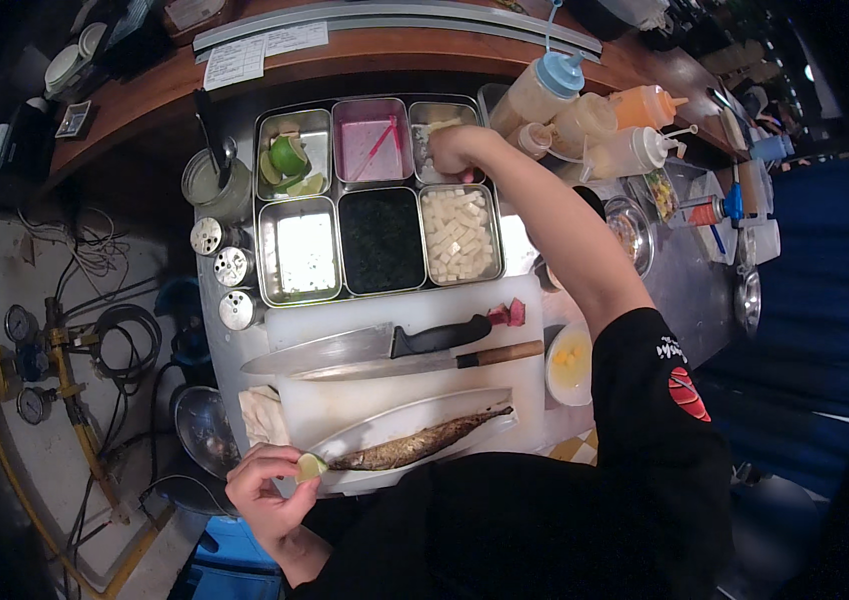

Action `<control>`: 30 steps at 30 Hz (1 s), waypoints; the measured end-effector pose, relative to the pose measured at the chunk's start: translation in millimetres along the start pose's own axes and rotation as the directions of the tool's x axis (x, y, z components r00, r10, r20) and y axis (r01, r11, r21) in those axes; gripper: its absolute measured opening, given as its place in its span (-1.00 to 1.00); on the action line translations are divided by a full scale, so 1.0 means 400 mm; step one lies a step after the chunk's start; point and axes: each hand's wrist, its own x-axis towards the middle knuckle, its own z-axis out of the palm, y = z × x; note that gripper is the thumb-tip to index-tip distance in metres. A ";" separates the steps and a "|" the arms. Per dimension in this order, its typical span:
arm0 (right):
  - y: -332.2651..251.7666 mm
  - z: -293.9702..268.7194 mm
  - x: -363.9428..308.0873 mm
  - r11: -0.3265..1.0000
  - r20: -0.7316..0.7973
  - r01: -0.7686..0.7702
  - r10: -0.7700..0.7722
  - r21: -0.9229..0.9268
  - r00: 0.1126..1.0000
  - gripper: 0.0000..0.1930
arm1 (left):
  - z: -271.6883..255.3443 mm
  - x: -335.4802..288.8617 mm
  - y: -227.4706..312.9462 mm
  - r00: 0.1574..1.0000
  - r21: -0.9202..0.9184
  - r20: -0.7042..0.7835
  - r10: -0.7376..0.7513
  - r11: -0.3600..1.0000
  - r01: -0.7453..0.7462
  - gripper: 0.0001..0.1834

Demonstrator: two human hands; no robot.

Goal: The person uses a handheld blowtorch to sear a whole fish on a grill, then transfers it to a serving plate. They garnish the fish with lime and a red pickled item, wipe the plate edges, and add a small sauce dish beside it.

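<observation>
My left hand (270, 490) pinches a lime wedge (311, 467) at the near left end of a long white plate (340, 443). On that plate lies a whole cooked fish (425, 443), browned along its skin. My right arm stretches across to the far row of metal tins, where my right hand (457, 152) dips into the right-hand tin (430, 113) holding pale pieces. Its fingertips are hidden down in there, so their grip does not show. Beside it, a tin (355, 108) carries pink liquid with red tongs (382, 140). Lime pieces (288, 157) fill the far left tin.
Two knives (425, 365) lie across the white cutting board (485, 312), near pink scraps (513, 313). White cubes (457, 232) and dark green flakes (382, 240) fill nearer tins. Shakers (235, 267) stand left, squeeze bottles (545, 85) far right, a yellow-filled bowl (569, 365) right.
</observation>
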 end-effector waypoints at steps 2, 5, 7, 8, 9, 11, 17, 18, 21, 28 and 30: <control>0.007 -0.037 -0.023 0.998 -0.049 -0.040 0.043 0.057 0.998 -0.74 | 0.002 0.005 0.005 1.000 0.000 0.001 0.007 1.000 -0.007 -0.74; -0.015 -0.020 -0.053 0.999 -0.119 -0.023 0.026 0.022 0.993 -0.65 | 0.001 0.003 0.012 1.000 -0.007 0.011 -0.002 1.000 0.002 -0.74; -0.017 0.009 -0.036 0.993 -0.215 0.028 -0.053 -0.116 0.975 -0.58 | 0.007 0.011 0.014 1.000 -0.017 0.023 -0.006 1.000 0.006 -0.74; -0.007 0.019 -0.016 0.991 -0.247 0.021 -0.054 -0.133 0.967 -0.57 | 0.011 0.016 0.016 0.999 -0.017 0.034 0.009 1.000 -0.009 -0.74; -0.012 0.024 -0.007 0.988 -0.276 0.019 -0.061 -0.153 0.959 -0.57 | 0.014 0.019 0.018 0.999 -0.015 0.040 0.021 1.000 -0.020 -0.74; 0.005 0.041 0.037 0.992 -0.335 0.035 -0.075 -0.122 0.939 -0.60 | 0.015 0.017 0.024 0.998 -0.006 0.050 0.040 0.999 -0.039 -0.74; 0.024 0.012 0.037 0.982 -0.240 0.123 -0.086 0.141 0.967 -0.73 | -0.001 -0.011 0.019 0.999 -0.018 0.011 0.034 0.999 -0.033 -0.74; 0.018 0.006 0.016 0.983 -0.237 0.072 -0.031 0.167 0.971 -0.74 | -0.001 -0.011 0.016 0.999 -0.025 0.013 0.033 0.999 -0.033 -0.74; 0.029 0.062 0.054 0.973 -0.466 0.174 -0.227 -0.154 0.855 -0.74 | -0.004 -0.015 0.010 1.000 -0.038 0.016 0.024 0.999 -0.023 -0.74; 0.025 0.008 0.018 0.970 -0.331 0.241 -0.224 0.012 0.917 -0.78 | -0.015 -0.023 0.010 0.999 -0.055 -0.013 0.036 0.998 -0.037 -0.74; 0.045 0.013 0.004 0.949 -0.320 0.316 -0.293 0.021 0.901 -0.79 | -0.020 -0.026 0.009 0.999 -0.060 -0.020 0.038 0.997 -0.039 -0.74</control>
